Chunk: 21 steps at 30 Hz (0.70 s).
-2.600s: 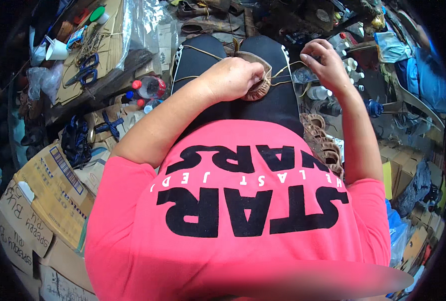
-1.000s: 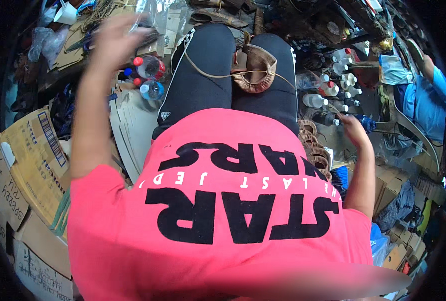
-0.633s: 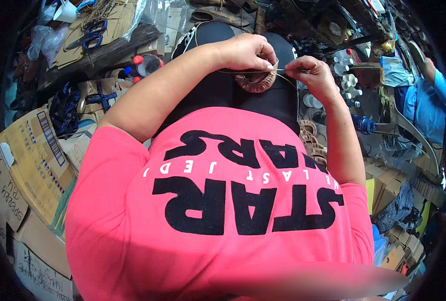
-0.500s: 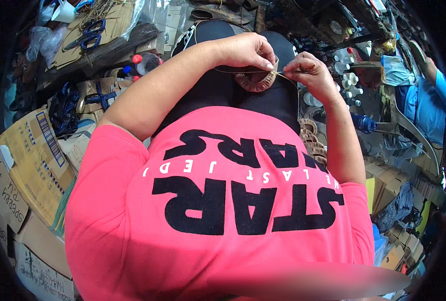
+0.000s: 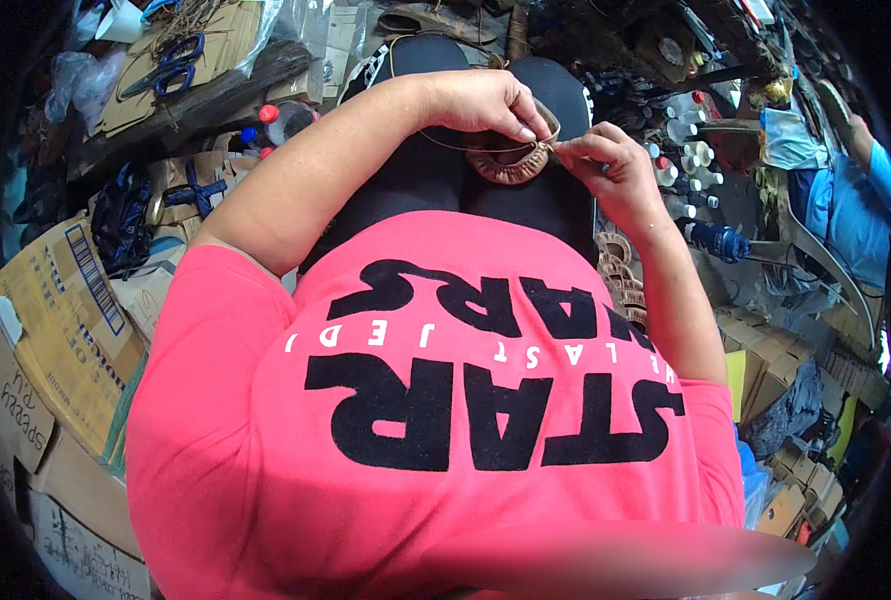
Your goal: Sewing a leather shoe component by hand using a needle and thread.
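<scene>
On my lap, between my dark-trousered knees, rests a brown leather shoe upper [image 5: 511,170] with a puckered, gathered toe edge. My left hand [image 5: 487,104] is closed in a pinch on its far rim, thumb and fingertips together. Close beside that rim, my right hand [image 5: 610,168] pinches the thin tan thread at the seam; whether a needle is between the fingertips is too small to tell. The slack thread [image 5: 443,143] loops leftward under my left wrist. Part of the upper's opening is hidden by my left fingers.
Several similar brown uppers [image 5: 620,270] are stacked by my right hip. Blue-handled scissors [image 5: 175,72] lie on cardboard at far left. Small bottles [image 5: 685,150] stand right of my knees. Cardboard boxes [image 5: 70,320] crowd the left side. Another person's blue sleeve [image 5: 877,175] shows at far right.
My right hand has come a little left and nearer, its fingertips now close against the upper. A curve of thread now stands beside my left fingertips. The left hand keeps its pinch.
</scene>
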Tool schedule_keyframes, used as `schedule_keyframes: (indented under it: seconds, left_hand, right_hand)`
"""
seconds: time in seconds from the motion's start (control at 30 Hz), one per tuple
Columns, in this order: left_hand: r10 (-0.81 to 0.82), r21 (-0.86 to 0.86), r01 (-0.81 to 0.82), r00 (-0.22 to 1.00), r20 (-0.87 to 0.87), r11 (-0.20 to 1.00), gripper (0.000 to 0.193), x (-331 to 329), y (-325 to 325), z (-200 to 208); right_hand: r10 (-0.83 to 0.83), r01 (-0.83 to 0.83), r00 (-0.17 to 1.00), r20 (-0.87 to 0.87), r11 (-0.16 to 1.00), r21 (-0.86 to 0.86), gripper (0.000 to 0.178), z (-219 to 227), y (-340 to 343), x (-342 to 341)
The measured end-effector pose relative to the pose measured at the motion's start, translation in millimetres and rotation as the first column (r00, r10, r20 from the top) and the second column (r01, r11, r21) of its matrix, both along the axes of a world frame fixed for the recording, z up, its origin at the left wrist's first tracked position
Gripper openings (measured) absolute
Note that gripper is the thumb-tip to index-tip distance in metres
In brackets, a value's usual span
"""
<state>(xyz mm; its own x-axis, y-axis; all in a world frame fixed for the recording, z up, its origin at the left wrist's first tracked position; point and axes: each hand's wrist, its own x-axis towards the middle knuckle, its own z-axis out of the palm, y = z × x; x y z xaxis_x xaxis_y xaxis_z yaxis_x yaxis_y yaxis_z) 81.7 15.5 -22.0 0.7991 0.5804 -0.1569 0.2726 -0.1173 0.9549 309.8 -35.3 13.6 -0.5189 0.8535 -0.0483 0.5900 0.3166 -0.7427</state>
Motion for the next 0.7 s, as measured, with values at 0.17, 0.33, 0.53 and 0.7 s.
schedule_keyframes:
  seconds: [0.17,0.33,0.53,0.7]
  left_hand:
    - [-0.114,0.117,0.127,0.987,-0.110,0.985,0.026,0,3,4]
    - [-0.049,0.122,0.057,0.996,-0.069,0.991,0.026,10,7,8]
    - [0.300,0.466,-0.240,0.952,-0.058,0.852,0.020,14,3,0]
    - [0.398,0.497,-0.320,0.916,-0.057,0.806,0.020,-21,-44,20]
  right_hand:
    - [0.246,-0.387,0.874,0.418,0.873,0.296,0.014,30,15,-13]
    - [0.383,-0.493,0.803,0.456,0.857,0.148,0.012,23,35,-20]
    - [0.255,-0.248,0.957,0.136,0.966,-0.070,0.015,5,32,-5]
    - [-0.167,0.048,0.975,-0.148,0.803,-0.594,0.021,16,33,59]
